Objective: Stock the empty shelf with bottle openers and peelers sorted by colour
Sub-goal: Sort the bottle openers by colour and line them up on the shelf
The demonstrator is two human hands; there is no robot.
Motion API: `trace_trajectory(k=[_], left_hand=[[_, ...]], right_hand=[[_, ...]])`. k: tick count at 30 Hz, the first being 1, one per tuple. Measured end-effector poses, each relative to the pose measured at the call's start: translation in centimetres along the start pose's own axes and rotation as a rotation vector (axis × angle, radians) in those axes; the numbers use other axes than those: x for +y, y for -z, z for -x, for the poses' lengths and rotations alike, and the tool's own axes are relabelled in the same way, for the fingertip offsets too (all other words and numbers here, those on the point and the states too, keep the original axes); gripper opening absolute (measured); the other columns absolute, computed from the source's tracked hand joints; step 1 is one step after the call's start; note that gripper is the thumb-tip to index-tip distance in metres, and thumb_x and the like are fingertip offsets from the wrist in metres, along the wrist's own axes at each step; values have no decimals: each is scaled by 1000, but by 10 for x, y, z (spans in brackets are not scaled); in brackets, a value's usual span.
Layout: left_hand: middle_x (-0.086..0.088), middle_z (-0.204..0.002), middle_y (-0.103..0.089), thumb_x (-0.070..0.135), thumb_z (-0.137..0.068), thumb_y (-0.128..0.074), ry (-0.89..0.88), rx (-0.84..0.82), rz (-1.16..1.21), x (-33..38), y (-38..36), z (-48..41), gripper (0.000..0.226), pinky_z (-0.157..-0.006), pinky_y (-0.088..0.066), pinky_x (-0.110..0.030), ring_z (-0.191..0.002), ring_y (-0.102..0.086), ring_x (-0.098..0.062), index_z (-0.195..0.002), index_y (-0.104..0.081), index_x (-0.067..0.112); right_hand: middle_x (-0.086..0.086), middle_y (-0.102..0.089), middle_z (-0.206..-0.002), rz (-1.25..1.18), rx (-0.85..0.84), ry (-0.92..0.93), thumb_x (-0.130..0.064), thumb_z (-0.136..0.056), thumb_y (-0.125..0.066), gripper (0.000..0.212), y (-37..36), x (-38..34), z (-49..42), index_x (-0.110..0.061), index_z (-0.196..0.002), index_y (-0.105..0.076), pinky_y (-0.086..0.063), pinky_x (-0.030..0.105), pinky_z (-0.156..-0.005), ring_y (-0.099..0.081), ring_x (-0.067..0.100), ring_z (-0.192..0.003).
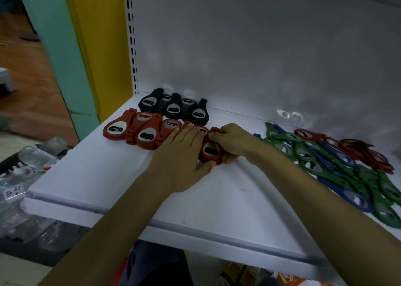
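Note:
On the white shelf (217,203) a row of black bottle openers (173,108) lies at the back left, with a row of red bottle openers (141,129) just in front. Both hands meet at a small stack of red openers (211,152) at the right end of the red row. My left hand (182,155) lies flat with its fingers over the row and its thumb against the stack. My right hand (233,141) pinches the stack's top end and grips its right side.
A loose heap of green, blue and red long-handled openers (338,162) covers the shelf's right side. A black basket with plastic-wrapped goods (28,162) sits lower left. The slotted upright (132,47) and yellow panel (102,47) bound the shelf's left.

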State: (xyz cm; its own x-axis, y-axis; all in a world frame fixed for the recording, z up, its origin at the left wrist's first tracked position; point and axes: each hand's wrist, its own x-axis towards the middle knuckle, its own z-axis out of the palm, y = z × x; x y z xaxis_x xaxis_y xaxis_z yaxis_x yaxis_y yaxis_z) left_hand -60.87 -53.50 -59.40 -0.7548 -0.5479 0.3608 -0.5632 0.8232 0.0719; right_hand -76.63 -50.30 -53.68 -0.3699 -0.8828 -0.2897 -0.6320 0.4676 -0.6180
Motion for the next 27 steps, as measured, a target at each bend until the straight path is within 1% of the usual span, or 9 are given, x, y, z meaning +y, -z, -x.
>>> trace_trajectory(k=[5,9,13,16,19,21,24,25,27], left_hand=[[-3,-155,-24,59,-91,-27,5,0,-8,1,1,0,75,-118,-7,-33,-145,-12,-16,-149,-19,13],[-6,-154,-26,58,-91,-33,10,-24,17,2,4,-2,75,-119,-8,-35,-145,-12,-19,-149,-21,10],[-9,-154,-27,56,-92,-35,4,-30,8,3,6,-2,74,-119,-6,-33,-145,-14,-21,-148,-22,9],[-11,-152,-29,53,-92,-39,-11,-21,-16,4,9,-1,72,-117,-6,-35,-144,-18,-23,-147,-26,8],[-10,-150,-35,49,-93,-39,-31,-47,-43,6,11,-2,66,-117,-7,-34,-141,-25,-22,-145,-29,8],[-9,-150,-34,49,-94,-34,-44,-77,-91,7,13,-4,66,-117,-7,-35,-141,-26,-21,-146,-27,9],[-11,-152,-29,49,-95,-33,-62,-83,-129,9,22,-10,67,-116,-6,-34,-142,-24,-23,-148,-22,8],[-11,-154,-26,49,-96,-33,-67,-71,-120,12,25,-14,68,-115,-4,-33,-143,-21,-23,-148,-19,8],[-10,-156,-19,48,-96,-32,-82,-36,-94,26,29,-27,69,-114,-2,-33,-144,-16,-23,-150,-13,10]], right_hand=[[25,-69,-94,-173,6,-4,-21,-93,-55,30,4,6,-3,6,-104,-61,-58,40,-72,-67,32,-70],[25,-69,-95,-130,41,31,-22,-91,-57,33,3,7,-1,9,-103,-63,-56,41,-76,-63,28,-67],[24,-69,-92,-94,83,61,-24,-90,-58,36,4,6,3,10,-99,-66,-54,37,-73,-62,27,-69],[25,-71,-87,-128,61,62,-17,-88,-63,30,8,10,7,10,-100,-66,-59,43,-76,-70,36,-76],[24,-71,-81,-179,43,60,-15,-88,-65,27,5,11,13,9,-99,-66,-60,36,-66,-70,34,-71],[22,-71,-79,-177,61,74,-17,-88,-64,28,4,12,15,9,-98,-66,-60,34,-64,-70,33,-69],[24,-71,-85,-175,118,110,-19,-88,-64,38,10,17,18,13,-108,-61,-60,41,-66,-70,34,-69],[23,-70,-89,-178,150,117,-21,-88,-64,42,15,21,19,12,-113,-58,-60,40,-63,-70,32,-68],[16,-70,-89,-191,213,133,-24,-89,-64,33,30,33,24,1,-110,-62,-58,33,-53,-69,23,-60]])
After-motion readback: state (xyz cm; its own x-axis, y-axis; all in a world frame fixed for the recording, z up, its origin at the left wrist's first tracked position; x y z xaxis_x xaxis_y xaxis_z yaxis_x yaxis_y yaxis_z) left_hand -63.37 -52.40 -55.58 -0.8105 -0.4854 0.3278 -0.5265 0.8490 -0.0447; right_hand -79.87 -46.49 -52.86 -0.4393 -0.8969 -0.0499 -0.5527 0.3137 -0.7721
